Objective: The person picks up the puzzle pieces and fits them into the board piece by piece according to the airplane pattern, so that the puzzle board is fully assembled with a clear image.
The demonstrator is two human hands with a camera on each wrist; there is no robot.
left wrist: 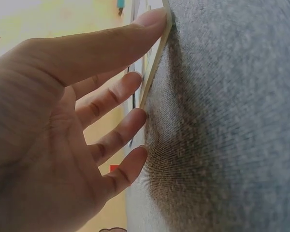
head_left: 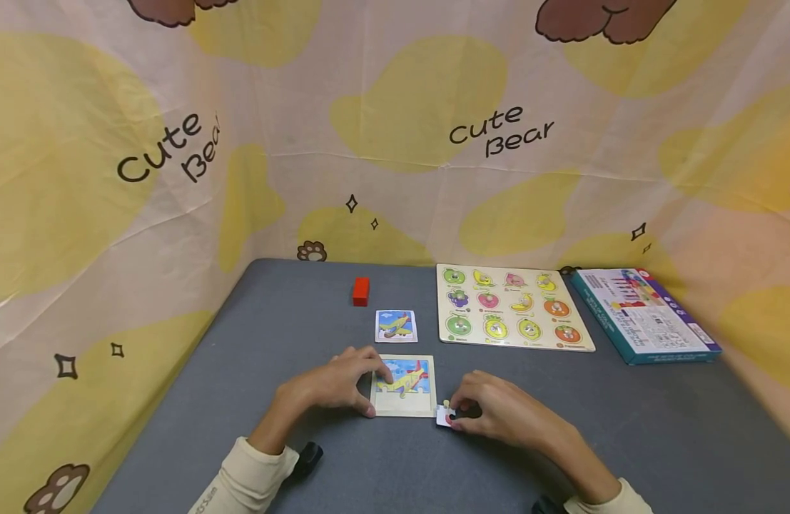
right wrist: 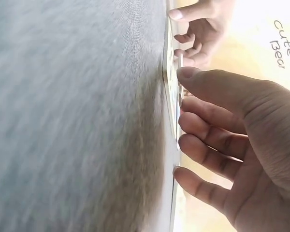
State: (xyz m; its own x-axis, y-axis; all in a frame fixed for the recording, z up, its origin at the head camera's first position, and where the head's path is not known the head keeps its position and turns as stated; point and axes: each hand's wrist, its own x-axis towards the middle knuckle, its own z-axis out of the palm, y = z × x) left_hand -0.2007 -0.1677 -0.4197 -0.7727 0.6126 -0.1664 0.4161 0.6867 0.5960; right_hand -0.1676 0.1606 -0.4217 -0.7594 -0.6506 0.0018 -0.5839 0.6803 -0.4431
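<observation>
A small wooden jigsaw tray [head_left: 404, 408] lies on the grey table, its upper part filled with a yellow plane picture and its lower strip bare. My left hand [head_left: 346, 378] rests at the tray's left side, thumb at the near corner and a fingertip over the picture. In the left wrist view the thumb [left wrist: 152, 18] touches the tray's edge and the other fingers are loosely spread. Just right of the tray, my right hand [head_left: 497, 407] pinches a puzzle piece [head_left: 442, 416] between thumb and fingers. The piece shows thin and edge-on in the right wrist view.
A picture card [head_left: 397, 326] of the plane lies behind the tray, and a red block [head_left: 361, 292] stands beyond it. At the back right are a fruit board [head_left: 513, 341] and a teal-edged box [head_left: 645, 314]. Printed cloth [head_left: 395, 143] hangs behind the table.
</observation>
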